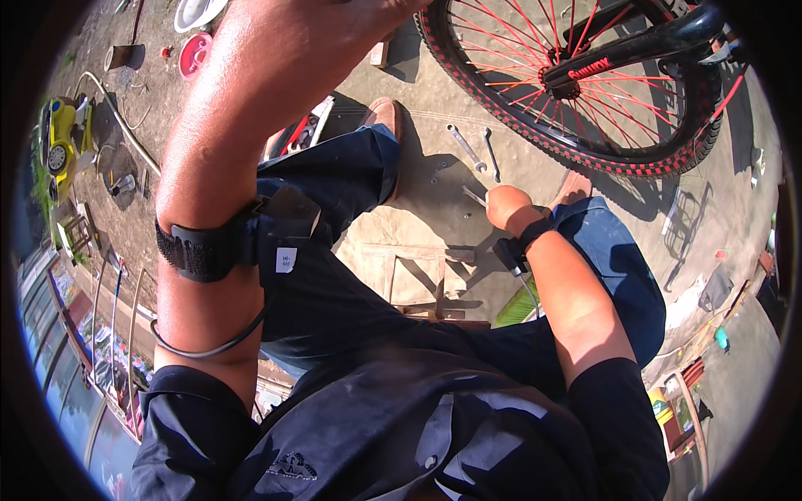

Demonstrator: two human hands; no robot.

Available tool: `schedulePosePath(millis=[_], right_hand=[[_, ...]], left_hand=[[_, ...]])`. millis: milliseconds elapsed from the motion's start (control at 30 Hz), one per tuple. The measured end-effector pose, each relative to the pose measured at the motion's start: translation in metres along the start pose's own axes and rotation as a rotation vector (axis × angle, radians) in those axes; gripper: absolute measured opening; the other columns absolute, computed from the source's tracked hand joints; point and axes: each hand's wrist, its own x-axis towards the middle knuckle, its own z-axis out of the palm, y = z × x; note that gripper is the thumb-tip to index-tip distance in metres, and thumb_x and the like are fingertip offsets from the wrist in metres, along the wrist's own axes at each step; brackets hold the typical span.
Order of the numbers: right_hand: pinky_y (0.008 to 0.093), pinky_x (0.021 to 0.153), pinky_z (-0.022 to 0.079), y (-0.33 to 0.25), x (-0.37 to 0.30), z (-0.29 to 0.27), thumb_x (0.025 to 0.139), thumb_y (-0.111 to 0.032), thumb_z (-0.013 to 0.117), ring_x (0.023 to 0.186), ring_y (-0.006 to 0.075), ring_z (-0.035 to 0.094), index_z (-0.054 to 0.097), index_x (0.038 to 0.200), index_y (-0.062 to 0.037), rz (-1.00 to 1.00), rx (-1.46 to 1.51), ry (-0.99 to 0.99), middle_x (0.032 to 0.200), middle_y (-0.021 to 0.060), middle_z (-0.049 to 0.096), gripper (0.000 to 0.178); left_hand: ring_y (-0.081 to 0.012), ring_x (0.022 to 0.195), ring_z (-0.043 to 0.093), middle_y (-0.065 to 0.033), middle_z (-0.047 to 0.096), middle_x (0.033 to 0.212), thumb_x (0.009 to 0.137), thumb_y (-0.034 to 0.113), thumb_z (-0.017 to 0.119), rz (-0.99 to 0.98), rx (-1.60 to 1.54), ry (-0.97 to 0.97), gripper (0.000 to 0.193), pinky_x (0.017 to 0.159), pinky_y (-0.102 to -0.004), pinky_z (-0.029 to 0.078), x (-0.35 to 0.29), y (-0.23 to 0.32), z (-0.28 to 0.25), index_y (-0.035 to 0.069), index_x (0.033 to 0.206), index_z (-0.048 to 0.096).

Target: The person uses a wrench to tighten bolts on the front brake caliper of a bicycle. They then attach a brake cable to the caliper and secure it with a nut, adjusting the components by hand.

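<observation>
My left hand (pixel 359 12) is raised to the top edge of the view, right beside the black tyre of a bicycle wheel (pixel 576 79) with red spokes. Its fingers are cut off by the edge, so I cannot tell its grip. My right hand (pixel 510 207) is low over the concrete ground, closed in a fist, with a thin metal tool (pixel 474 197) sticking out to its left. Two wrenches (pixel 466 147) lie on the ground just beyond it, below the wheel. Both wrists wear black straps with cables.
My legs in dark blue trousers straddle a small wooden frame (pixel 434 284). At the far left are a yellow toy car (pixel 63 138), a hose (pixel 125 125), a shovel (pixel 125 52) and a pink bowl (pixel 195 52). Clutter lines the right edge.
</observation>
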Motion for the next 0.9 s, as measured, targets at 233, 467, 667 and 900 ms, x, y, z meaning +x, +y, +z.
schedulePosePath(millis=[233,467,667,900], right_hand=[[0.0479,0.079,0.056,-0.002,-0.004,-0.001,0.088,-0.021,0.056,0.088,0.0394,0.069,0.076,0.093,-0.0064,-0.019,0.050,0.144,0.092,0.0202,0.072,0.026],[0.0495,0.077,0.054,-0.030,-0.024,-0.021,0.087,-0.024,0.056,0.085,0.0412,0.067,0.074,0.091,-0.0070,-0.081,0.050,0.163,0.089,0.0191,0.071,0.025],[0.0483,0.080,0.054,-0.060,-0.002,-0.013,0.084,-0.021,0.059,0.089,0.0409,0.067,0.074,0.094,-0.0070,-0.248,-0.015,0.061,0.093,0.0195,0.072,0.023],[0.0462,0.084,0.056,-0.032,0.041,0.009,0.084,-0.012,0.057,0.098,0.0376,0.069,0.075,0.101,-0.0073,-0.207,-0.128,-0.165,0.101,0.0190,0.072,0.026]], left_hand=[[-0.0073,0.070,0.057,-0.0006,0.064,0.077,0.095,0.024,0.072,0.073,0.202,0.081,0.027,0.063,-0.0248,0.049,-0.001,-0.006,-0.005,-0.002,0.104,0.066],[-0.0069,0.072,0.061,0.0003,0.064,0.081,0.096,0.026,0.070,0.199,-0.176,0.149,0.025,0.063,-0.0218,0.052,0.011,0.001,-0.036,0.002,0.102,0.066],[-0.0093,0.074,0.067,-0.0047,0.072,0.092,0.098,0.023,0.066,0.108,-0.008,0.492,0.022,0.063,-0.0209,0.052,-0.061,0.027,-0.085,0.003,0.108,0.068],[-0.0176,0.089,0.072,-0.0125,0.073,0.106,0.100,0.025,0.064,-0.010,0.010,0.267,0.035,0.074,-0.0272,0.056,-0.031,-0.050,-0.092,0.000,0.124,0.064]])
